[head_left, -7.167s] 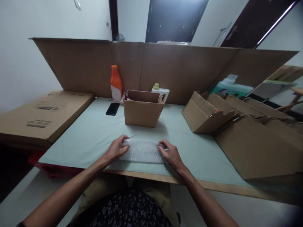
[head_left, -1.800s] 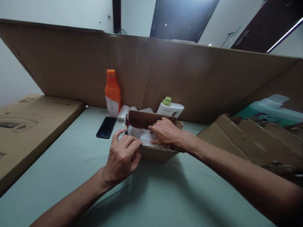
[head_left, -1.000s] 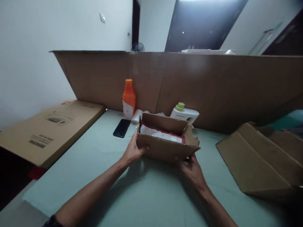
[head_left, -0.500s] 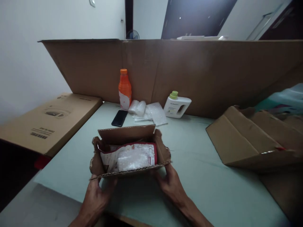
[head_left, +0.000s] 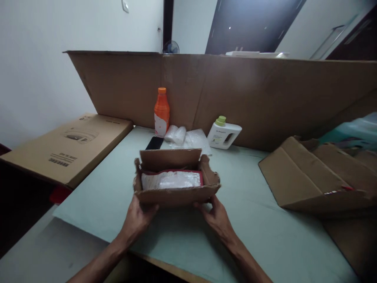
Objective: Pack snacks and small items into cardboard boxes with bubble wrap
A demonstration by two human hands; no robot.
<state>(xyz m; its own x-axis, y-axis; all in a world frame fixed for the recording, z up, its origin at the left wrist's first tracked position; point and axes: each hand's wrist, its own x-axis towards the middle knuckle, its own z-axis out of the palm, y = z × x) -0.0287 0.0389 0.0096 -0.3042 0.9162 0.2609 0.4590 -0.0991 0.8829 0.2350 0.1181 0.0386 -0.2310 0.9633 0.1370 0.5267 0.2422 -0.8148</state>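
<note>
Holding the box [head_left: 176, 188] above the table [head_left: 259, 232], your left hand [head_left: 137, 218] and right hand [head_left: 216, 214] cup its near lower corners, fingers curled under; the grip underneath is hidden. Inside, seemingly, lies a bubble-wrapped packet [head_left: 172, 180].

White walls [head_left: 73, 35], dark doorway [head_left: 250, 23], green table [head_left: 265, 236].

Bare hands [head_left: 138, 218], bare forearms, no sleeves.
</note>
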